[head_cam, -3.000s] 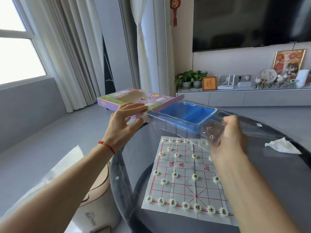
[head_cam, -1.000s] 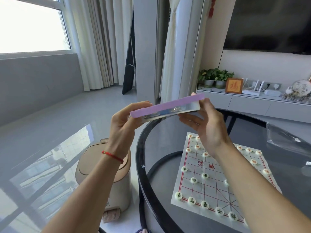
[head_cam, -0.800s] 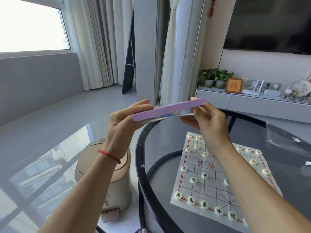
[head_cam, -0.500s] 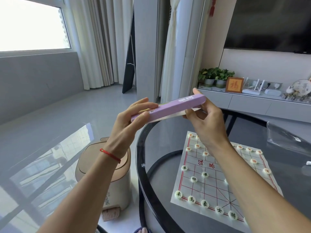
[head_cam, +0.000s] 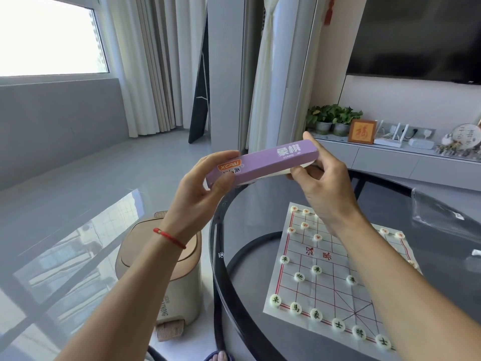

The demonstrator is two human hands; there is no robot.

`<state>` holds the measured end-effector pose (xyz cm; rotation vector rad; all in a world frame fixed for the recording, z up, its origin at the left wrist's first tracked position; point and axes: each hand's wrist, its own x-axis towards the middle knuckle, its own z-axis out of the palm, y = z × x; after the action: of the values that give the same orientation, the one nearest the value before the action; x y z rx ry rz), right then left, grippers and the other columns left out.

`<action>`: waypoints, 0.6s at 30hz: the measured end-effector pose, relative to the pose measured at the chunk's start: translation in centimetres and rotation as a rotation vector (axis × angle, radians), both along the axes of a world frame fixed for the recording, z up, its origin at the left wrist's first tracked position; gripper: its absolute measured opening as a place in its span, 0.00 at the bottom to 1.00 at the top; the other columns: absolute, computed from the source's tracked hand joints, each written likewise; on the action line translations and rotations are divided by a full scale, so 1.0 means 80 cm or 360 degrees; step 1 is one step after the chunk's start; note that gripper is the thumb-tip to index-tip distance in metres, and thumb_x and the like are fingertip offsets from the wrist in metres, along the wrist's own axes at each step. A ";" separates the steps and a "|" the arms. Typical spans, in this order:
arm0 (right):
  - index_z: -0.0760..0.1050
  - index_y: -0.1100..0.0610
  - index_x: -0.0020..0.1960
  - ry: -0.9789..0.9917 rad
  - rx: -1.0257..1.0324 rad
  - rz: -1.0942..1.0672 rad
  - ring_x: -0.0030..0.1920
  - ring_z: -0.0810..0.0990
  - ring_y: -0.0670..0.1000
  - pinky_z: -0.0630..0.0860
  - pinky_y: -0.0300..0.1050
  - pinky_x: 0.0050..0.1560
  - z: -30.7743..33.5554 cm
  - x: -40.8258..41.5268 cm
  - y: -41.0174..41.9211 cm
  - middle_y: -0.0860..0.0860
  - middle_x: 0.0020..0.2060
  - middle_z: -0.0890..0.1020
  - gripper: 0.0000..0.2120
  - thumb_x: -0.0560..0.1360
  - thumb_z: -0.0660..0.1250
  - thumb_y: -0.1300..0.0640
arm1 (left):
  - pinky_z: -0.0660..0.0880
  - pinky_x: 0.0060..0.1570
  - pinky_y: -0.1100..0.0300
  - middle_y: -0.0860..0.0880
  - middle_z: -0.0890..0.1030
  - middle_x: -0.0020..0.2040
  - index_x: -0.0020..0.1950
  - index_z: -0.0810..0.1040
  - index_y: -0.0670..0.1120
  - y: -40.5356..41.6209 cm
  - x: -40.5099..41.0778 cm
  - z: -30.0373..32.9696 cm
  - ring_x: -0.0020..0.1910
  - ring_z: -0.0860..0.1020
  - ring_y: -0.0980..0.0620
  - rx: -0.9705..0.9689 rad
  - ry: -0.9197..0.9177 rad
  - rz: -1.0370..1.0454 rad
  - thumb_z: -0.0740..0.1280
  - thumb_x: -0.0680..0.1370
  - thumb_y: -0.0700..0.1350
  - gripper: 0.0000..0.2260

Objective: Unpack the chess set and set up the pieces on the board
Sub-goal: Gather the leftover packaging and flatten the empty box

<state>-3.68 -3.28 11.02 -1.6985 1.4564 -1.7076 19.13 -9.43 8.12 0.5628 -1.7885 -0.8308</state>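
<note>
From the head camera, both hands held the purple box [head_cam: 263,162] of the chess set in the air, over the near-left rim of the round glass table [head_cam: 221,269]. The left hand [head_cam: 203,186] gripped the box's left end, thumb on the front face and fingers curled behind. The right hand [head_cam: 320,183] pinched the right end, one finger over the top corner and the rest underneath. The box was tilted, its right end higher, with its narrow printed side toward the camera.

Below the right arm the paper board [head_cam: 335,277] lay flat on the table, with round pale pieces [head_cam: 299,276] standing on its lines: a row along the near edge and others farther up. The arm hid part of the board, so whether every piece was in place could not be told.

A beige bin [head_cam: 161,259] stood on the floor just left of the table, and clear plastic wrapping [head_cam: 442,217] lay at the table's far right.

The set-up looked finished or nearly so; the step in hand seemed to be dealing with the box. Next it would need putting aside, away from the board so that no piece got knocked.
</note>
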 end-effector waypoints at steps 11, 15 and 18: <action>0.63 0.54 0.81 0.0079 0.0013 -0.0047 0.47 0.81 0.41 0.79 0.37 0.53 -0.008 -0.006 -0.004 0.40 0.56 0.80 0.33 0.79 0.72 0.58 | 0.81 0.54 0.55 0.44 0.77 0.62 0.70 0.74 0.47 0.004 0.001 0.003 0.63 0.76 0.43 -0.0020 -0.0079 -0.0024 0.63 0.81 0.49 0.18; 0.62 0.54 0.81 0.0084 0.0021 -0.0052 0.58 0.81 0.45 0.79 0.39 0.61 -0.008 -0.004 -0.003 0.47 0.62 0.81 0.35 0.78 0.72 0.57 | 0.79 0.58 0.46 0.46 0.80 0.62 0.69 0.75 0.45 0.002 0.006 0.002 0.62 0.78 0.44 -0.0035 -0.0043 -0.0003 0.67 0.80 0.47 0.18; 0.61 0.53 0.81 0.0110 0.0026 -0.0055 0.62 0.80 0.46 0.77 0.45 0.66 -0.007 -0.002 -0.002 0.47 0.63 0.80 0.34 0.78 0.72 0.55 | 0.77 0.60 0.40 0.45 0.82 0.60 0.66 0.78 0.44 0.001 0.009 0.001 0.60 0.80 0.43 0.0044 0.0068 -0.0035 0.70 0.77 0.42 0.17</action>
<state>-3.85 -3.42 10.43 -1.7498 1.5348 -1.6649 19.85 -9.35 8.22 0.5406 -1.7495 -0.8773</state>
